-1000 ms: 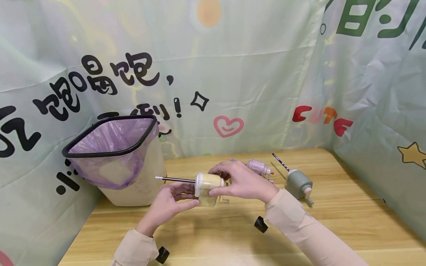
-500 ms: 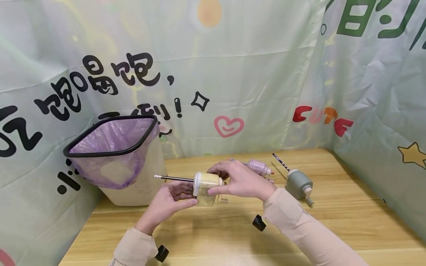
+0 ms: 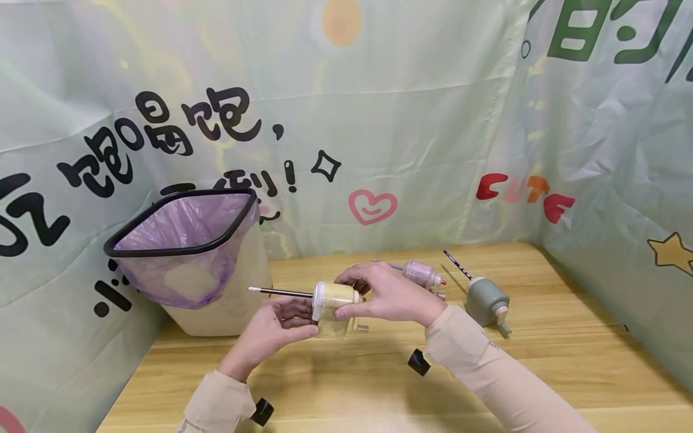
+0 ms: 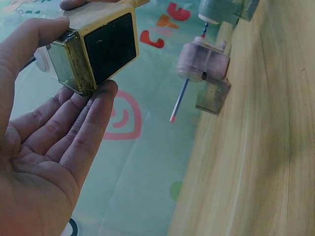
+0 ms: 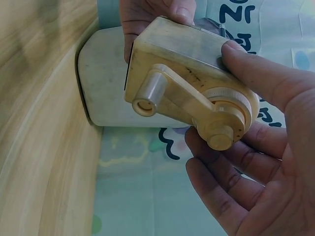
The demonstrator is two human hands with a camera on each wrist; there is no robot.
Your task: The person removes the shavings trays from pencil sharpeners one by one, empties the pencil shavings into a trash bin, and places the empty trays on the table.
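A yellow hand-crank pencil sharpener [image 3: 338, 294] is held above the table between both hands, lying roughly level. A black pencil [image 3: 281, 293] with a pale end sticks out of its white front, pointing left. My left hand [image 3: 271, 331] pinches the front end; the left wrist view shows the thumb and fingertips on its clear drawer [image 4: 71, 64], with a black pad [image 4: 110, 46] on the sharpener's base. My right hand [image 3: 387, 294] grips the rear of the body between thumb and fingers. In the right wrist view the crank [image 5: 184, 91] faces the camera, beside the right fingers.
A bin [image 3: 216, 322] with a purple liner [image 3: 195, 219] stands at the left. Behind the right hand lies a purple sharpener [image 3: 419, 272] with a pencil in it. Farther right is a grey-green sharpener [image 3: 487, 300] with a striped pencil [image 3: 457, 264]. Printed cloth surrounds the table.
Both hands and the sharpener have drifted slightly to the left. The grip looks the same, and the pencil stays in the sharpener.
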